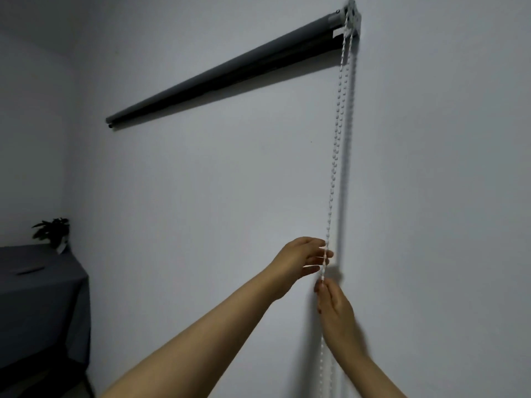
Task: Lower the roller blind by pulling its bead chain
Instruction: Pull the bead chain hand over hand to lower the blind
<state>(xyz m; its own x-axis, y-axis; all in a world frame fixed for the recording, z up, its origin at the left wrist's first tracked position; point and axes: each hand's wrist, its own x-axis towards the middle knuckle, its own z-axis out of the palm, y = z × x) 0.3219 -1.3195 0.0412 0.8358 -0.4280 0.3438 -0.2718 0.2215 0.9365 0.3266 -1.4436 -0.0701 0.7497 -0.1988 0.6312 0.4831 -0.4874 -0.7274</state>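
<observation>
The chain [336, 133] hangs nearly straight down from the blind's [224, 73] right end, where the right hand [334, 308] pinches it lowest, while the left hand [304, 261], fingers [311, 270] spread loosely, touches it just above.

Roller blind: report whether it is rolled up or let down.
Rolled up. The roller blind is wound tight at its bracket, with bare wall below it.

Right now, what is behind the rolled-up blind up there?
Behind the roller blind only plain wall shows, with the blind's shadow below it. No window is visible around it. Whatever lies directly behind the roll is covered. The bead chain hangs from its right end.
</observation>
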